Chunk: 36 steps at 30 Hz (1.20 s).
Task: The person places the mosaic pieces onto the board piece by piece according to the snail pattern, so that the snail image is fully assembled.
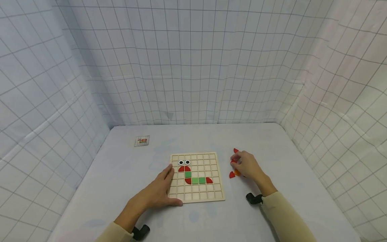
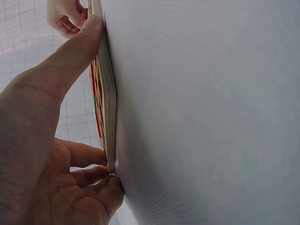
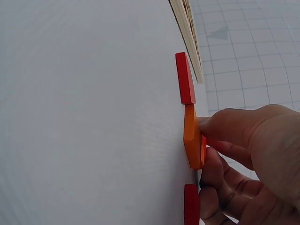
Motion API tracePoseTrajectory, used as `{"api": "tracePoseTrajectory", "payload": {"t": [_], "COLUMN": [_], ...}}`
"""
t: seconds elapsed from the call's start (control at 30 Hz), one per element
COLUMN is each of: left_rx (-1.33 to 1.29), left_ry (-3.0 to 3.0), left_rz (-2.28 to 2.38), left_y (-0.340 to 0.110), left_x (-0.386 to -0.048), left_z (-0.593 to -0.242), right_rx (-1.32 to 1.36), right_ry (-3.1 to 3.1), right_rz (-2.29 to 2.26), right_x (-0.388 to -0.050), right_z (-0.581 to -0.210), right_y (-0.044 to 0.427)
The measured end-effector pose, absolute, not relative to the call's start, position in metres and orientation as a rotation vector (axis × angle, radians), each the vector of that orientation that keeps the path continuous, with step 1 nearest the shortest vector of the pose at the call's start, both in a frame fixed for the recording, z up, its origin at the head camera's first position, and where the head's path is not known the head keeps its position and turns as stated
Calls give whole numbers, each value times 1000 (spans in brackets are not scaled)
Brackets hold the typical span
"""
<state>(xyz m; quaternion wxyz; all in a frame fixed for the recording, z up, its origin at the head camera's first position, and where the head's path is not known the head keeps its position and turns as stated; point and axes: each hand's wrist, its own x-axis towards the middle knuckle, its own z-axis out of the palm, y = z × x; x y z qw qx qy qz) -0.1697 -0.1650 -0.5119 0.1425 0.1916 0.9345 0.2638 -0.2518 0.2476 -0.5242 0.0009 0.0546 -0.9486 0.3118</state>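
The left hand [image 1: 158,190], fingers and thumb spread, rests against the left and near edges of the grid board [image 1: 199,195], probably steadying it on the tabletop [image 1: 193,228]. Right of it, the right hand [image 1: 249,166], nearly closed, seems to pinch a red piece [image 1: 233,161] beside an orange piece [image 3: 191,136]. The squarish board has no clear long axis; its nearest tile row [image 1: 195,180] runs left-right.

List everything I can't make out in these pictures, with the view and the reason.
Head view: the card, its printed picture too small to read in detail.
Right wrist view: what lies between thumb and fingers of the right hand, partly hidden behind the orange piece.
Right wrist view: the lower red piece, cut off by the bottom edge.
Left wrist view: the pattern on the board, seen nearly edge-on.
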Motion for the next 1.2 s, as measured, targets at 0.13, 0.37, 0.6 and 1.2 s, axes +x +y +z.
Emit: {"api": "tracePoseTrajectory", "payload": {"t": [0.13, 0.37, 0.6, 1.2], "left_rx": [553, 552, 553, 567], "left_ry": [2693, 2695, 2696, 2700], "left_rz": [771, 779, 786, 775], "left_y": [-165, -165, -165, -165], "left_x": [-170, -169, -169, -168], "left_z": [-512, -512, -512, -511], "right_rx": [180, 198, 243, 483], "right_ry": [-2974, -2973, -2941, -2843], "right_rz": [986, 973, 1065, 1113], "right_x": [-251, -251, -252, -250], "right_z": [-525, -525, -522, -506], "right_y": [247, 248, 248, 220]}}
